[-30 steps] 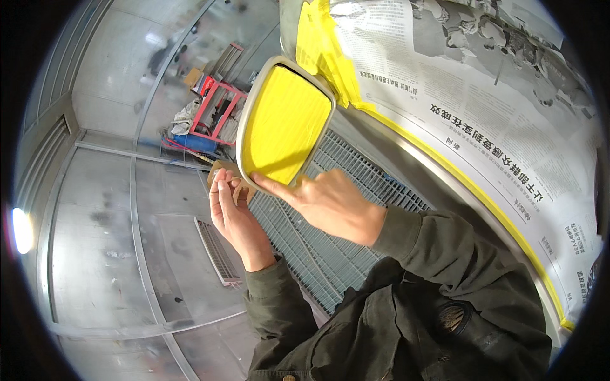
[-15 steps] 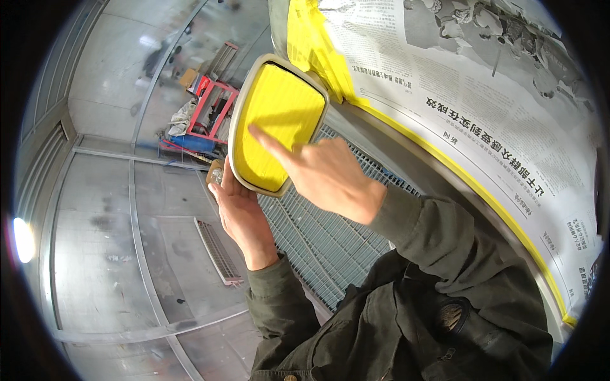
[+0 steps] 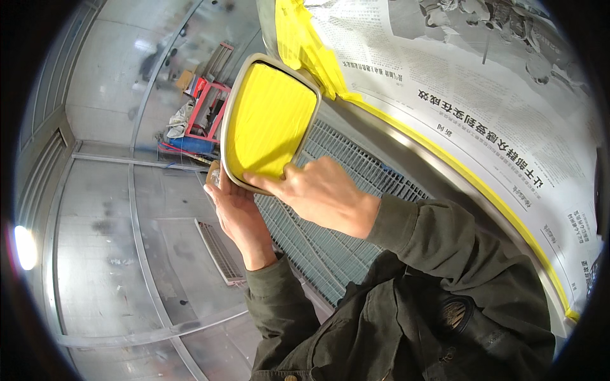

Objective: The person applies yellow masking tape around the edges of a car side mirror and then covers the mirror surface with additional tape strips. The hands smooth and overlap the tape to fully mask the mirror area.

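Observation:
A car side mirror [image 3: 225, 136] with a beige housing has its glass side covered in yellow masking tape [image 3: 274, 114]. My right hand [image 3: 327, 193] rests its outstretched index finger on the lower edge of the taped face; the other fingers are bent, with nothing seen in them. Below the mirror, my left hand [image 3: 238, 216] reaches up palm-first, some fingertips hidden behind the housing. Between its thumb and fingers sits a small tan roll-like thing [image 3: 214, 173] with a shiny middle, partly covered. Yellow tape [image 3: 302, 47] also edges the body panel beside the mirror.
Newspaper sheets [image 3: 457, 95] cover the vehicle's side at the right, bordered by yellow tape. Metal floor grating [image 3: 337, 146] lies below. A red frame rack [image 3: 208, 111] with items stands at the far left, near grey wall panels [image 3: 95, 235] and a lit lamp [image 3: 25, 247].
My right index finger has moved down from the middle of the yellow face to its lower edge. The view has shifted slightly; my left hand stays beneath the mirror.

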`<act>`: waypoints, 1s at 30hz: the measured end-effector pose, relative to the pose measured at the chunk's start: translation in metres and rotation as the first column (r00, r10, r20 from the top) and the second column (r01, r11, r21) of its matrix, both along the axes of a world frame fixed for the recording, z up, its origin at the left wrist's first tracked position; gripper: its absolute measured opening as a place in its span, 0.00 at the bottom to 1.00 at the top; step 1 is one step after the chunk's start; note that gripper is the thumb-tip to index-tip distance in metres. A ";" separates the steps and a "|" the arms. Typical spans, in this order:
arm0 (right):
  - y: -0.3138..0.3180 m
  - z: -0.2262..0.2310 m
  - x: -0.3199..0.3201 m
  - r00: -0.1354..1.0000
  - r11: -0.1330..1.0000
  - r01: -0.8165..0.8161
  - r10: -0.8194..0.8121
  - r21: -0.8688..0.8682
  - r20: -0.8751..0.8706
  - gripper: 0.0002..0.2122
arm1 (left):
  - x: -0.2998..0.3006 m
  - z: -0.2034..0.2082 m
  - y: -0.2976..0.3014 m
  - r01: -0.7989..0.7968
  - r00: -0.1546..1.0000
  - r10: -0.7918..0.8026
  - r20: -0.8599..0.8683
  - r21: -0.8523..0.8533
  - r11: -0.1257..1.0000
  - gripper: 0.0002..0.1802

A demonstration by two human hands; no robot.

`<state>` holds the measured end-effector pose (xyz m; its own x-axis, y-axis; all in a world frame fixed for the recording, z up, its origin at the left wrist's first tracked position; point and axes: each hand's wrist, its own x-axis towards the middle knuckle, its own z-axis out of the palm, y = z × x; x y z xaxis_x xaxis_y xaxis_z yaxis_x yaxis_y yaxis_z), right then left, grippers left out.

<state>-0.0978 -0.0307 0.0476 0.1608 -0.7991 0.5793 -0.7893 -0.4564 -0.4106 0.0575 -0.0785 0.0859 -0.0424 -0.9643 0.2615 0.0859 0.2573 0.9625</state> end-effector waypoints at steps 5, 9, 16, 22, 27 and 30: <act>-0.003 -0.003 0.007 0.993 0.992 0.073 -0.063 -0.099 0.101 0.33 | -0.001 0.001 0.003 0.031 0.999 -0.031 0.025 0.000 1.000 0.43; 0.010 -0.031 0.009 0.998 0.998 0.000 0.004 -0.060 0.059 0.34 | -0.001 -0.001 0.004 -0.010 1.000 0.010 0.025 -0.002 1.000 0.41; -0.013 -0.063 -0.032 0.873 0.982 0.096 -0.161 0.162 0.460 0.33 | 0.000 -0.004 0.003 -0.018 1.000 0.018 0.023 -0.004 1.000 0.40; -0.015 -0.058 -0.016 0.906 0.969 0.121 -0.197 0.217 0.374 0.39 | -0.002 -0.003 0.004 -0.013 0.999 0.014 0.050 -0.021 1.000 0.39; 0.019 -0.051 0.010 0.923 0.973 -0.025 -0.065 0.228 0.380 0.40 | 0.000 -0.003 0.004 0.021 0.996 -0.017 0.088 -0.045 0.999 0.38; 0.012 -0.044 -0.002 0.875 0.969 0.009 -0.128 0.248 0.467 0.38 | 0.001 -0.002 0.003 0.020 0.997 -0.018 0.074 -0.032 0.999 0.37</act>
<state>-0.0998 -0.0188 0.0035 -0.1469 -0.9179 0.3685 -0.4962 -0.2539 -0.8303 0.0589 -0.0756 0.0839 -0.0810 -0.9542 0.2880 0.0207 0.2872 0.9576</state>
